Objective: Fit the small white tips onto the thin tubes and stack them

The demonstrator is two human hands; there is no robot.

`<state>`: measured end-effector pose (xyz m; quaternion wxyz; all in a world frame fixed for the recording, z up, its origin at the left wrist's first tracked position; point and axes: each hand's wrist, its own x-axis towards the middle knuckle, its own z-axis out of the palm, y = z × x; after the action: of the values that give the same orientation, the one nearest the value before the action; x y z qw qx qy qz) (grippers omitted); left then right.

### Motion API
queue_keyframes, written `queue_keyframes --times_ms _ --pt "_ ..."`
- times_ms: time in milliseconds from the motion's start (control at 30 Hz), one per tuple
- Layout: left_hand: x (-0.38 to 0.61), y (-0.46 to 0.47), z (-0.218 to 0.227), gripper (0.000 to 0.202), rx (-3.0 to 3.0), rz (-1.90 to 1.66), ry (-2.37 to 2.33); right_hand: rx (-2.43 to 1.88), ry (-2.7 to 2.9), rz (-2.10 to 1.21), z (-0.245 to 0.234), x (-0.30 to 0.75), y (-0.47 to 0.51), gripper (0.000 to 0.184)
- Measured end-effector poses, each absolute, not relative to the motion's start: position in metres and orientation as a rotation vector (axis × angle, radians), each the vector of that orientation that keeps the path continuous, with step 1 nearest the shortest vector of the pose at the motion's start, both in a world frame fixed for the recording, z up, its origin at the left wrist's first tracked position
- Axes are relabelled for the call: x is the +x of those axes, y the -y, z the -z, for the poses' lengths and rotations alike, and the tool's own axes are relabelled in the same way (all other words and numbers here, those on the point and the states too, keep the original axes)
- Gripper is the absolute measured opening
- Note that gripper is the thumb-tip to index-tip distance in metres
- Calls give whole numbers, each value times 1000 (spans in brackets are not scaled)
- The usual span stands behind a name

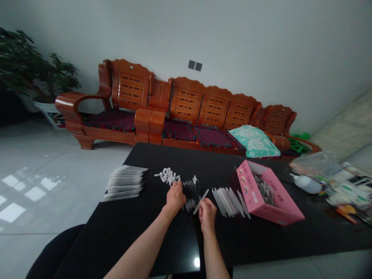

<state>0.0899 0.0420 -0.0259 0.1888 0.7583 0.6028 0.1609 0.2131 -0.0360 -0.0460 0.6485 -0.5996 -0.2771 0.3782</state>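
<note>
My right hand [208, 212] is closed on a slim whitish pen barrel [200, 202], held at a slant above the table. My left hand [175, 197] has its fingers curled together beside a heap of small white caps [166, 175]; whatever it may hold is hidden. Between the hands lies a row of thin dark-and-clear rods that look like pen refills [191, 190]. To the right of my right hand is a row of whitish barrels [226, 201]. Farther left, a stack of long whitish pens [124, 183] with dark tips lies side by side.
A pink box [286, 211] holding grey-white pieces stands right of the barrels on the black table [151, 232]. Beyond it are a white bottle [307, 184], a plastic bag [315, 164] and clutter. A wooden sofa [186, 100] stands behind the table, a potted plant [43, 73] at far left.
</note>
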Motion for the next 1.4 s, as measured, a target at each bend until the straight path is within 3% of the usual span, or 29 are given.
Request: queue_keyframes --times_ms 667,900,1400 --pt "89 -47 15 47 2188 -202 -1769 -1353 641 -859 47 214 36 21" --pt "91 -47 7 39 2235 -172 -1703 -1368 624 -846 46 213 35 22" --pt "74 -56 16 49 2251 -301 -1686 -1334 655 -843 49 214 36 24"
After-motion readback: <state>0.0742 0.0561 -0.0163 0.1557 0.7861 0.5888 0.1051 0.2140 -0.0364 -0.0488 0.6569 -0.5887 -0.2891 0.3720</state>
